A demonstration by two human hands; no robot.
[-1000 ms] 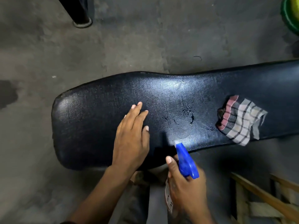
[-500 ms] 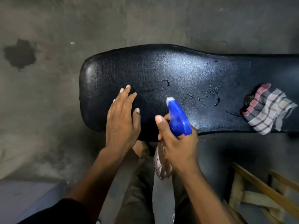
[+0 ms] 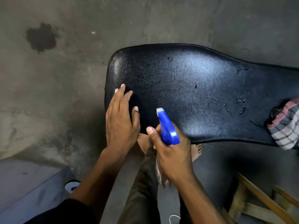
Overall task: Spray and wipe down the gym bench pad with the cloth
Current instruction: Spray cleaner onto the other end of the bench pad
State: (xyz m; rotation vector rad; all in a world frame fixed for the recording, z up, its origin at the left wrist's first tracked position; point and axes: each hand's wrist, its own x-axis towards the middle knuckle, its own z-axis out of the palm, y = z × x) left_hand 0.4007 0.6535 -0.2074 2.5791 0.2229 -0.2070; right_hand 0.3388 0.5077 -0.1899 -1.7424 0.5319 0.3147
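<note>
The black gym bench pad (image 3: pixel 186 81) stretches from the centre to the right edge, shiny with wet droplets. My left hand (image 3: pixel 121 120) lies flat on its near left corner, fingers together and extended. My right hand (image 3: pixel 173 152) grips a spray bottle with a blue trigger head (image 3: pixel 167 128); the nozzle points at the pad and the clear bottle body hangs below my hand. A checked cloth (image 3: pixel 284 126) with a pink stripe lies crumpled on the pad at the right edge, partly cut off by the frame.
Grey concrete floor surrounds the bench, with a dark wet stain (image 3: pixel 41 38) at the upper left. A wooden frame (image 3: pixel 262 202) stands at the lower right. My legs and bare feet (image 3: pixel 196 151) are below the pad's near edge.
The view has shifted left, so the pad and cloth sit further right in the frame. My hands have moved toward the pad's left end, and more droplets show there.
</note>
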